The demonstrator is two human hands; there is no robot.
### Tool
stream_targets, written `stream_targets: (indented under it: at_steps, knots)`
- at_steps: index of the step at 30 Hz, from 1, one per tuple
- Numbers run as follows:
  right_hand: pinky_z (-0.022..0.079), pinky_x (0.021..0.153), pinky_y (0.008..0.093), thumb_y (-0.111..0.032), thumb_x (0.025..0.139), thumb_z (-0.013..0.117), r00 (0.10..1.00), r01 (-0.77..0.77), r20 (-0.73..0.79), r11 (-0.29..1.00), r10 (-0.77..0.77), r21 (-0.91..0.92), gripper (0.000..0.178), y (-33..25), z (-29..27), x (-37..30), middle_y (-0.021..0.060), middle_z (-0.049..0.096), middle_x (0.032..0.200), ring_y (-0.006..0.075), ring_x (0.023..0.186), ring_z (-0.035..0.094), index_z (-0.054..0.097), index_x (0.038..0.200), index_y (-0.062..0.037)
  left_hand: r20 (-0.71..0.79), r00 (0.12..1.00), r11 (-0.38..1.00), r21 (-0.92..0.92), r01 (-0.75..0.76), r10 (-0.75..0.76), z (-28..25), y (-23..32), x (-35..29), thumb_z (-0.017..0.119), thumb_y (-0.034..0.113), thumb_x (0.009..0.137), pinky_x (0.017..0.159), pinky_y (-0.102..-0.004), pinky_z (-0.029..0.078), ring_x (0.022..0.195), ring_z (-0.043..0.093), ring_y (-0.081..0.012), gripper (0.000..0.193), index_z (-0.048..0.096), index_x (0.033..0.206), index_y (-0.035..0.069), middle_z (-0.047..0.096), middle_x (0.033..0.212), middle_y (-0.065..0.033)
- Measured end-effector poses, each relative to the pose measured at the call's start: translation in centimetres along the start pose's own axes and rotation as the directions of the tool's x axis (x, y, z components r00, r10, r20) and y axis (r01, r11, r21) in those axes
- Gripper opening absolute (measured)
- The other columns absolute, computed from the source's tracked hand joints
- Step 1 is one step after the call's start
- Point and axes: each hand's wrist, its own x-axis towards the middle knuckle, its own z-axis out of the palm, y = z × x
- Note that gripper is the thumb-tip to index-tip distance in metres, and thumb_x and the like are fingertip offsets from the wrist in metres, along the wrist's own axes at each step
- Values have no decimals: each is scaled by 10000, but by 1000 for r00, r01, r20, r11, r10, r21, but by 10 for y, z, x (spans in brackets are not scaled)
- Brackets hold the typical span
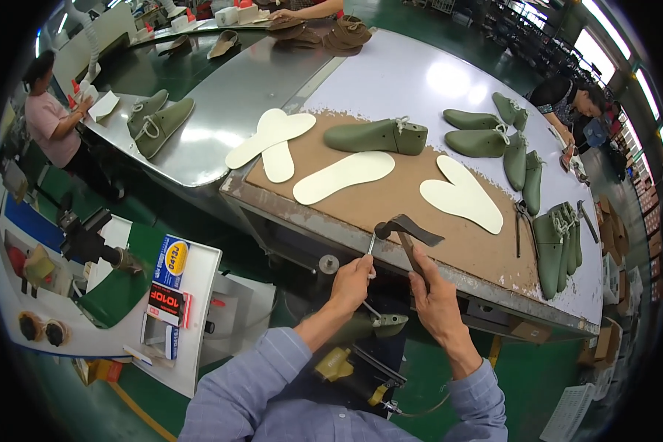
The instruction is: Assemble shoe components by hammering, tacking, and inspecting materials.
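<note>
My right hand [436, 298] is closed around the wooden handle of a hammer [412, 230]; its dark head has a round face and a long flared end. My left hand [350, 283] grips a thin metal rod [370, 246] whose upper tip is close to the hammer's round face. The rod shows again below that hand, beside a green shoe last [387, 325] low in front of me, partly hidden by my arm. On the brown board [420, 204] past my hands lie white insoles [344, 177] and another green last [372, 137] with a string tied to it.
Several green lasts [549, 254] stand at the table's right, near pincers [521, 221]. At left, small boxes [166, 304] sit on a white shelf [208, 295]. Two lasts [162, 129] rest on the metal bench [206, 125]. Co-workers [57, 121] are at the far left, top and right.
</note>
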Motion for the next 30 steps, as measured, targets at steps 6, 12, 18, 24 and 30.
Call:
stream_targets:
  at_steps: [6, 12, 18, 24, 30]
  knots:
    - [519, 665, 364, -84, 890, 636, 945, 279, -150, 956, -290, -88, 404, 8, 4, -6, 226, 654, 887, 362, 789, 665, 547, 1284, -74, -49, 987, 962, 239, -134, 150, -1, -3, 2, 462, 407, 962, 656, -371, 437, 673, 560, -216, 466, 609, 791, -1, 605, 702, -127]
    - [511, 635, 395, -84, 901, 617, 1000, 26, 15, 999, -25, -44, 400, 2, -6, 2, 236, 639, 801, 416, 727, 631, 547, 1291, -137, -60, 968, 912, 355, -207, 243, -1, 1, -1, 453, 400, 957, 652, -397, 435, 652, 567, -295, 470, 607, 777, -6, 584, 669, -168]
    - [519, 687, 396, -104, 909, 615, 957, 270, -92, 960, -277, -77, 347, -11, -11, -5, 228, 654, 916, 391, 805, 653, 563, 1250, -71, -56, 933, 844, 449, -294, 355, -1, 6, -8, 445, 401, 958, 653, -443, 445, 699, 604, -374, 465, 613, 761, 14, 606, 680, -182]
    - [519, 723, 430, -100, 910, 606, 997, 19, 80, 999, -16, -29, 388, -11, -17, 4, 237, 650, 1000, 412, 887, 642, 543, 1293, -115, -36, 922, 812, 488, -321, 386, 0, 1, -3, 455, 368, 956, 640, -410, 455, 691, 621, -349, 454, 616, 764, -10, 619, 694, -187]
    - [508, 659, 446, -125, 914, 603, 965, 263, 4, 960, -264, -100, 417, -14, -11, -3, 234, 645, 876, 421, 768, 628, 523, 1322, -141, -52, 905, 783, 524, -336, 423, 0, 0, 0, 482, 368, 947, 665, -517, 448, 779, 588, -460, 411, 603, 774, 15, 626, 765, -221]
